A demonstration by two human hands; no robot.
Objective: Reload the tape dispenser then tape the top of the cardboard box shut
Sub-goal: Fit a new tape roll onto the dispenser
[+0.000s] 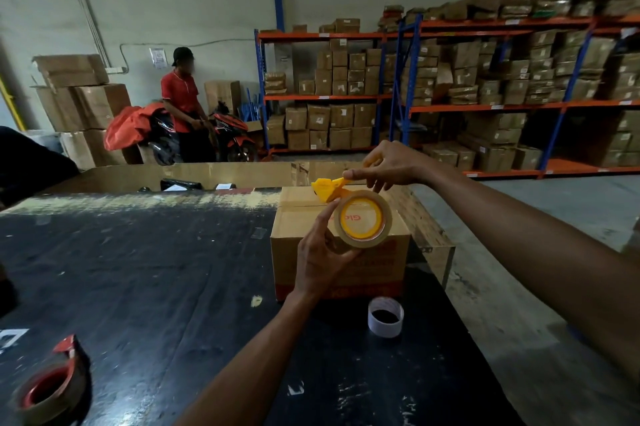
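A dark counter [138, 269] carries the cardboard box [301, 228] near its right edge, partly hidden behind both hands. The left hand [320, 262] pinches the tape roll [363, 218]; the right hand [391, 165] pinches the yellow dispenser [327, 190], raised over the box.

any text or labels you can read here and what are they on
"Glo": red letters, seen mirrored, on the yellow core of the tape roll; the rest is cut off.
Red print on the front of the cardboard box: too blurred to read.
Paper on the back wall: too small to read.
White labels on the boxes on the shelves: too small to read.
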